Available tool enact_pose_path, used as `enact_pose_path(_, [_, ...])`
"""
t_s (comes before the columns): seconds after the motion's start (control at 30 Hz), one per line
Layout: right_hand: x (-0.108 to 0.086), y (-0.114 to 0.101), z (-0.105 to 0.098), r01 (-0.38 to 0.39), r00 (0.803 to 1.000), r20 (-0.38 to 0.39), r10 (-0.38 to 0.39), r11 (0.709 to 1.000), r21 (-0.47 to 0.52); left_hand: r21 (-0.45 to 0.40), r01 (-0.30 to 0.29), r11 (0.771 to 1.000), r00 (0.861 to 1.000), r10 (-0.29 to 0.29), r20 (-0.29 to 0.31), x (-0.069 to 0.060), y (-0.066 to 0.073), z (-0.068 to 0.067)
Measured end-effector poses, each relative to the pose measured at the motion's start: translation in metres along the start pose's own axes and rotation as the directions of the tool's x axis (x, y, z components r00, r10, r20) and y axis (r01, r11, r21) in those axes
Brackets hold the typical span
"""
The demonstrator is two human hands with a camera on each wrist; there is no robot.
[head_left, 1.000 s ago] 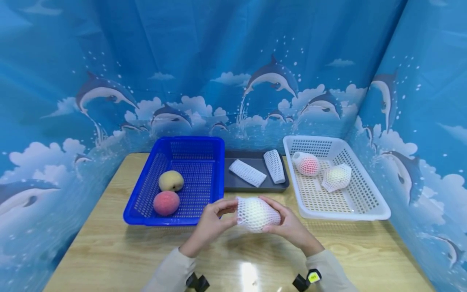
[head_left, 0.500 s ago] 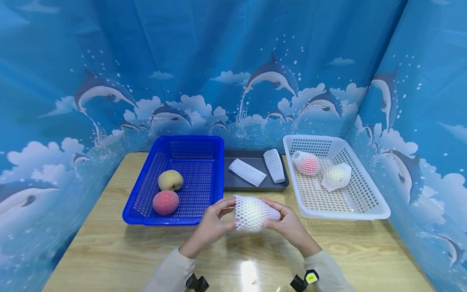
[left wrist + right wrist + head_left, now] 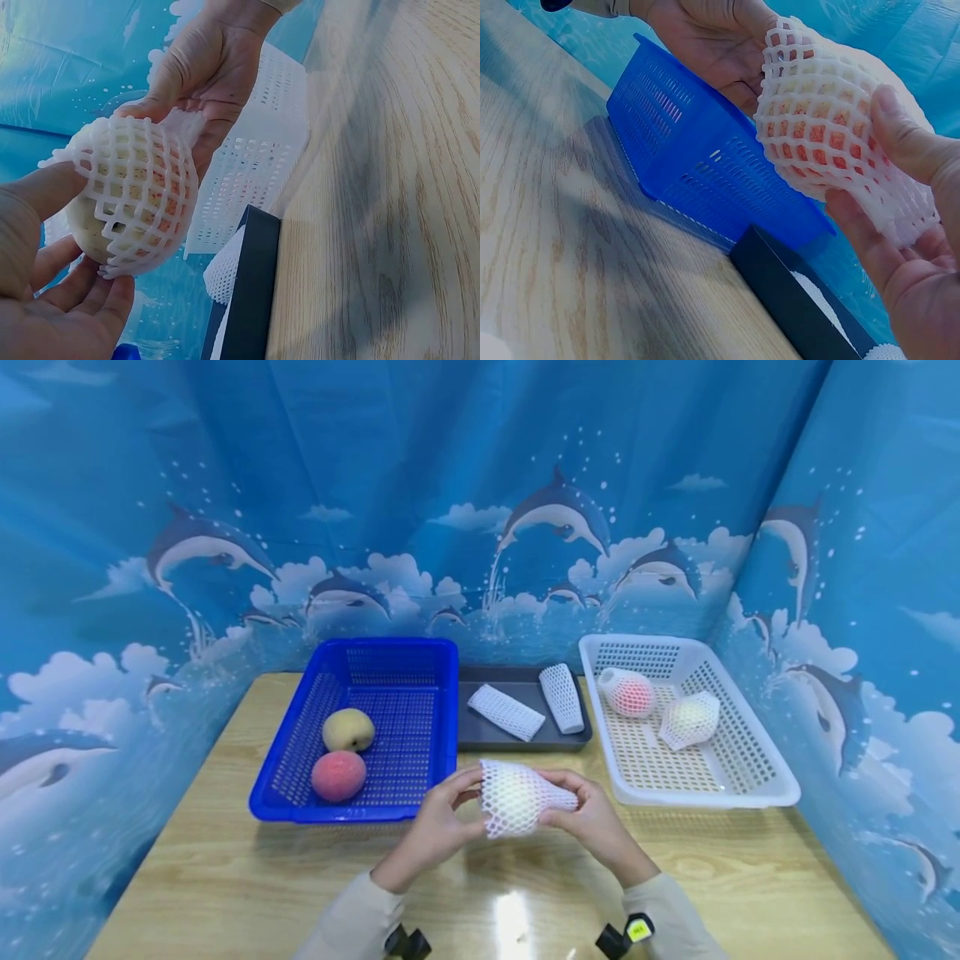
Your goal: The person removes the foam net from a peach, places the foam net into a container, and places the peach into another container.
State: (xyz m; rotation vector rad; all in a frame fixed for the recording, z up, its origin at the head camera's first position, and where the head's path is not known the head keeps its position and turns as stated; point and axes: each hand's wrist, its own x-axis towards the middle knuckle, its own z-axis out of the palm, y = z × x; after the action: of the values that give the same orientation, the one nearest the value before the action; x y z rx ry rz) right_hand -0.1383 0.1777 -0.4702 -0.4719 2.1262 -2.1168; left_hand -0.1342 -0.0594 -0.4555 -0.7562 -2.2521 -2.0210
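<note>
A pale yellow peach with a red-speckled side (image 3: 94, 229) sits inside a white foam net sleeve (image 3: 513, 797), held above the table's near middle. My left hand (image 3: 442, 822) pinches the sleeve's open rim, thumb on one side and fingers on the other. The left wrist view shows part of the peach and its dark stem pit bare at that rim. My right hand (image 3: 600, 827) grips the sleeve's narrow gathered end, its thumb (image 3: 900, 124) pressing over the mesh. Inside the blue basket (image 3: 408, 718) lie a yellow peach (image 3: 348, 729) and a red peach (image 3: 339, 776).
Behind the hands, a dark grey tray (image 3: 480, 739) bears two flat foam sleeves (image 3: 507, 712). To the right stands a white basket (image 3: 738, 789) with a sleeved red peach (image 3: 628, 693) and a sleeved pale peach (image 3: 690, 720). A dolphin-print curtain (image 3: 450, 510) surrounds the wooden table (image 3: 247, 885).
The sleeve's open rim has spread and shifted slightly left under my left hand. Its right end looks narrower and longer in my right hand. The baskets and tray keep their places.
</note>
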Motion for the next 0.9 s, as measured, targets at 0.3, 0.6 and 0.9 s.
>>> enact_pose_path(0.3, [0.0001,-0.0035,0.0044,-0.04,0.995,-0.088,0.04,0.999,0.001,-0.007,-0.012,1.0,1.0,0.012,0.015,0.0,-0.0006,0.0004])
enact_pose_path(0.6, [0.0008,-0.0002,0.0061,0.013,0.995,-0.094,-0.011,1.0,0.019,0.109,0.009,0.994,0.999,-0.015,0.051,-0.0011,0.0,-0.0021])
enact_pose_path(0.9, [0.0035,-0.0031,0.0026,0.064,0.997,0.037,-0.065,0.998,0.029,0.186,0.018,0.982,1.0,-0.018,-0.003,-0.0007,0.007,-0.0056])
